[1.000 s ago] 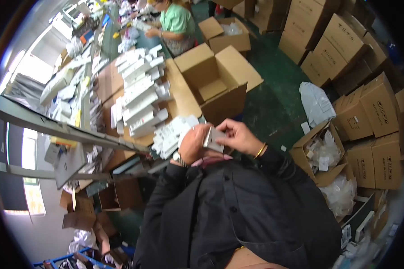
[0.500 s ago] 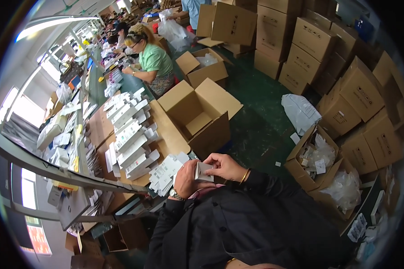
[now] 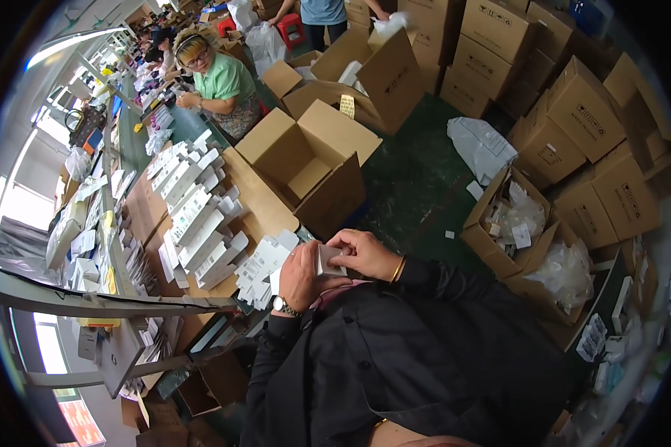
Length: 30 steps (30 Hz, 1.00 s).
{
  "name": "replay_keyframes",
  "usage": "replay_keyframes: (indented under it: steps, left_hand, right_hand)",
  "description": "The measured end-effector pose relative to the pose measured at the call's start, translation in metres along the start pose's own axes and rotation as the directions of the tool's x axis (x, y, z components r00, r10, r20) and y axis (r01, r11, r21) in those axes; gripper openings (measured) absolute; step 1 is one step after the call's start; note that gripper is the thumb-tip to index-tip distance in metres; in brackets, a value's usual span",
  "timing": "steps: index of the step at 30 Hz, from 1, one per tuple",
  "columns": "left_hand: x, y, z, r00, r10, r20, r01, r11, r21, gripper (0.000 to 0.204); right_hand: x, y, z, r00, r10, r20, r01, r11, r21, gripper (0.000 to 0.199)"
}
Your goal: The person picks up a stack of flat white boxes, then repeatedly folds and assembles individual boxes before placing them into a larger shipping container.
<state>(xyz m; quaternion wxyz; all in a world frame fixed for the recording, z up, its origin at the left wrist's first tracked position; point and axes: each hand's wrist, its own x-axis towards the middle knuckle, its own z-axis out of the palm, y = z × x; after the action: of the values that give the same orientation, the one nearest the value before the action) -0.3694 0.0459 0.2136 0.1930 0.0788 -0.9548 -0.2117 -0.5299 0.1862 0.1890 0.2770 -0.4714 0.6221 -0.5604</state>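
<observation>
A small white paper box (image 3: 329, 262) is held close to my body, above the table's near end. My left hand (image 3: 298, 279) wraps round its left side, with the fingers closed on it. At its upper end, the fingers of my right hand (image 3: 368, 255) are bent and pressed in against the flaps. What is inside the box is hidden. Just left of my left hand lies a fanned pile of flattened white cartons (image 3: 258, 267). Beyond it, folded white boxes (image 3: 194, 208) with raised flaps stand in slanting rows on the wooden tabletop (image 3: 257, 190).
A large open cardboard box (image 3: 328, 195) stands right of the table. A person in green (image 3: 227, 82) sits farther along it; another in blue (image 3: 324, 11) stands behind an open carton (image 3: 388, 82). Stacked cartons (image 3: 585, 112) and an open box with plastic bags (image 3: 511, 223) are at right.
My view has shifted slightly. The box stays in both my hands, my right fingers still at its flaps. The person in green has raised their head; a large carton now stands before the person in blue.
</observation>
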Motion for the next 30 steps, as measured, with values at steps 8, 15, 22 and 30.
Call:
replay_keyframes:
  steps: [8, 15, 22, 30]
  left_hand:
    - [0.002, -0.003, 0.002, 1.000, -0.011, -0.017, 0.011, 1.000, -0.006, 0.093]
    - [0.000, -0.006, 0.008, 0.999, -0.054, 0.001, 0.054, 0.994, -0.099, 0.092]
    - [0.004, -0.002, 0.013, 0.994, -0.091, 0.055, 0.094, 0.994, -0.060, 0.094]
    - [0.003, 0.004, 0.024, 0.988, -0.138, 0.064, 0.142, 0.987, -0.073, 0.095]
  right_hand:
    - [0.003, 0.011, 0.006, 0.999, -0.018, -0.047, 0.019, 1.000, 0.018, 0.029]
    - [0.002, 0.010, 0.000, 0.999, 0.029, 0.032, -0.030, 0.999, 0.020, 0.031]
    - [0.002, 0.014, -0.006, 0.998, 0.052, 0.031, -0.052, 0.999, 0.003, 0.032]
    - [-0.006, 0.023, -0.016, 0.995, 0.072, 0.069, -0.077, 0.994, 0.074, 0.030]
